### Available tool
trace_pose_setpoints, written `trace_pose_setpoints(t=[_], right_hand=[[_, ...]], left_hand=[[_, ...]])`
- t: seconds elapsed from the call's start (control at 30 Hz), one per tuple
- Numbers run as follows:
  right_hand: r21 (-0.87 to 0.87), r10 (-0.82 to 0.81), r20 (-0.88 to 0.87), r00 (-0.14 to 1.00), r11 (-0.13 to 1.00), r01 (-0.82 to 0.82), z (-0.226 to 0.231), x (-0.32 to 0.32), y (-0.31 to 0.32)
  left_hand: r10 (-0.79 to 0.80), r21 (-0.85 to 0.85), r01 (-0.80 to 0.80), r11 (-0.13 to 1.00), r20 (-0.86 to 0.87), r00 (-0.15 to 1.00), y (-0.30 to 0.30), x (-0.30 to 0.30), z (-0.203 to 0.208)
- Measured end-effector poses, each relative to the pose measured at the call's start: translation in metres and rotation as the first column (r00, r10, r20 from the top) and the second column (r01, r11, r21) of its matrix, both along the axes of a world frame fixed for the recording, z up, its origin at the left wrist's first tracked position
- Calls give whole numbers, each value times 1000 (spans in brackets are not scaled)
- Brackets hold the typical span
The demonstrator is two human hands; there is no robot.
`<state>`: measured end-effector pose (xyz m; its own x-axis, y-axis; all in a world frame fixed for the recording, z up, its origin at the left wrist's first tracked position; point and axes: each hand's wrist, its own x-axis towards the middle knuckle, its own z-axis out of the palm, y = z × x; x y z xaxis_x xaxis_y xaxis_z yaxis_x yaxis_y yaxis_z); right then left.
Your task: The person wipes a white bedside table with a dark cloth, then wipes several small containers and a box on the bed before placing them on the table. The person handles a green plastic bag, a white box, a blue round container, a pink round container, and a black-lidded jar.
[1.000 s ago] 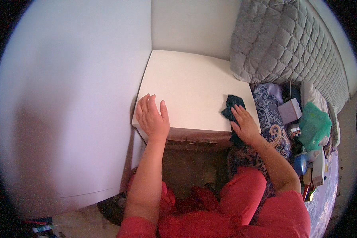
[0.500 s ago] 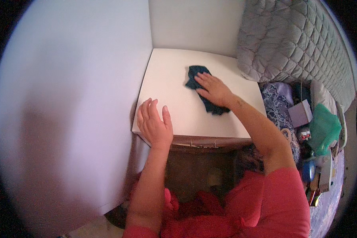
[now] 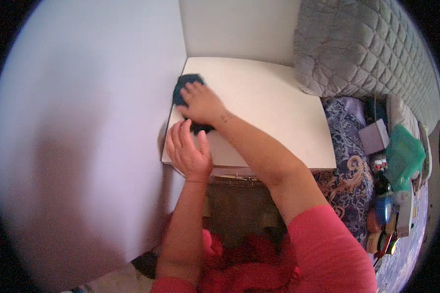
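A dark teal cloth point(image 3: 188, 80) lies spread on the white top of a small cabinet point(image 3: 269, 112), at its left edge by the wall. My right hand point(image 3: 200, 103) rests flat over the cloth with its fingers stretched, slightly blurred; the palm hides the cloth's middle. A darker end of the cloth shows below that hand's wrist. Close in front, my left hand point(image 3: 189, 154) is at the cabinet top's near left corner, fingers raised and thumb apart, holding nothing.
Walls meet behind and left of the cabinet. A grey quilted mattress or pad point(image 3: 357, 49) leans at the back right. On the right, a patterned cloth point(image 3: 347, 141), a small pale box point(image 3: 374, 136), a green plastic bag point(image 3: 405, 154) and a blue object point(image 3: 384, 210) lie on a bed.
My right hand has slid the cloth leftward across the cabinet top, from the middle to the left edge. My left hand has stayed nearly in place.
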<state>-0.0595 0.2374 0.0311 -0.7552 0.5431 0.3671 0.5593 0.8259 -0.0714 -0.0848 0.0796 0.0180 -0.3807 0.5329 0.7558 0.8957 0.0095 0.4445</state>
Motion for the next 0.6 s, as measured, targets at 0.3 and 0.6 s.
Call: trace_pose_setpoints(t=[0.3, 0.6], right_hand=[[-127, -1, 189, 982, 992, 26, 20, 158, -56], [-126, -313, 248, 917, 928, 350, 26, 366, -75]], left_hand=[[30, -25, -30, 999, -16, 999, -5, -1, -3], [54, -70, -55, 996, -10, 998, -9, 7, 7]])
